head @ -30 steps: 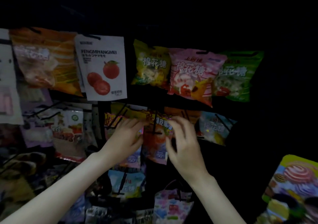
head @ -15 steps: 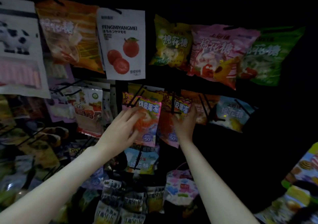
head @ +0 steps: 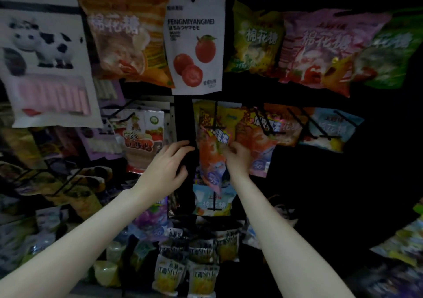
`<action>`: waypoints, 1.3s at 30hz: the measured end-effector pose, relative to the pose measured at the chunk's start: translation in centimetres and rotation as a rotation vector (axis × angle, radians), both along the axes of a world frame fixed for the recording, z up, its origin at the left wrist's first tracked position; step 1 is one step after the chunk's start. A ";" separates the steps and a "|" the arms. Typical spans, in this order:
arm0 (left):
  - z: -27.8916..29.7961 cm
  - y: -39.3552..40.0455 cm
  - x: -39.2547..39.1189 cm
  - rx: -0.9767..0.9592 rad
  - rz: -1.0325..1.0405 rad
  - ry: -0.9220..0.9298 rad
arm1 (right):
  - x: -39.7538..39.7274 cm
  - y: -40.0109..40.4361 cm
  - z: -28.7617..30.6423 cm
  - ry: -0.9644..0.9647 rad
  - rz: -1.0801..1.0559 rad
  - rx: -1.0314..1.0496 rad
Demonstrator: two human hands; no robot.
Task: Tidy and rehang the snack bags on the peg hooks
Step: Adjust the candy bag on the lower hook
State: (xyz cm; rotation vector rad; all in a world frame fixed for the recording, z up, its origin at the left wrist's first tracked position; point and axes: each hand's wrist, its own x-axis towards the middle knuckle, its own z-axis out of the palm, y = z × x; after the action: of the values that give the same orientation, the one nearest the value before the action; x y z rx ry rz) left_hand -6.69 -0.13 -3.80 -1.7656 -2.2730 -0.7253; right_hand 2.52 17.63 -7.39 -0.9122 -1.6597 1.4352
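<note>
orange-red bag (head: 211, 153) between the hands | white bag (head: 196, 45) above (red fruit print) | cow-patterned bag (head: 43, 55) upper left

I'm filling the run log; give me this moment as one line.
step: rehanging | right hand: holds orange snack bag at peg hook | left hand: beside bag, grip unclear | bag: tilted

Glossy plastic snack bags (head: 211, 151); black wire peg hooks (head: 215, 119)

Both forearms are bare to the frame's edge, the left hand (head: 168, 168) and right hand (head: 238, 160) ungloved.
</note>
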 end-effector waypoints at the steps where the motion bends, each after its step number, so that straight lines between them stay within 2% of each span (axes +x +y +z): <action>1: 0.0 -0.3 -0.5 -0.003 -0.019 -0.008 | 0.2 -0.8 0.0 0.005 -0.006 0.026; 6: 0.2 -0.9 -1.8 0.036 -0.127 -0.103 | 3.1 -3.5 0.1 -0.006 -0.102 0.137; 9: 0.2 -0.4 -1.2 -0.034 -0.247 -0.247 | 6.1 -5.0 1.9 0.082 -0.161 0.312; 12: 0.2 0.3 0.4 -0.085 -0.323 -0.407 | 9.2 -5.8 3.2 0.158 -0.228 0.368; 16: 0.0 1.5 2.9 -0.005 -0.368 -0.505 | 12.6 -5.4 2.7 0.282 -0.287 0.252; 20: -0.7 3.3 4.7 -0.015 -0.327 -0.529 | 14.4 -4.3 1.2 0.307 -0.343 0.117; 24: -0.3 5.5 6.1 0.003 -0.343 -0.665 | 15.0 -2.5 1.0 0.323 -0.380 0.064; 29: 0.3 7.9 9.0 0.023 -0.207 -0.326 | 13.6 -0.5 1.6 0.221 -0.383 0.139; 33: 0.3 9.5 8.6 0.007 -0.109 -0.119 | 13.1 0.9 1.6 0.278 -0.353 0.119; 36: 0.4 10.7 7.9 -0.051 -0.102 -0.027 | 12.7 2.1 1.8 0.307 -0.363 0.099; 39: 0.4 11.7 7.9 -0.084 -0.116 0.058 | 12.2 2.8 1.9 0.241 -0.385 0.098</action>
State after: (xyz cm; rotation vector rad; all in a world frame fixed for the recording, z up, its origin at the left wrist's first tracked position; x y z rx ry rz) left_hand 1.21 11.62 -3.43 -1.9434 -2.2088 -0.5974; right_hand 14.71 20.44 -5.45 -0.9066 -1.2823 1.1408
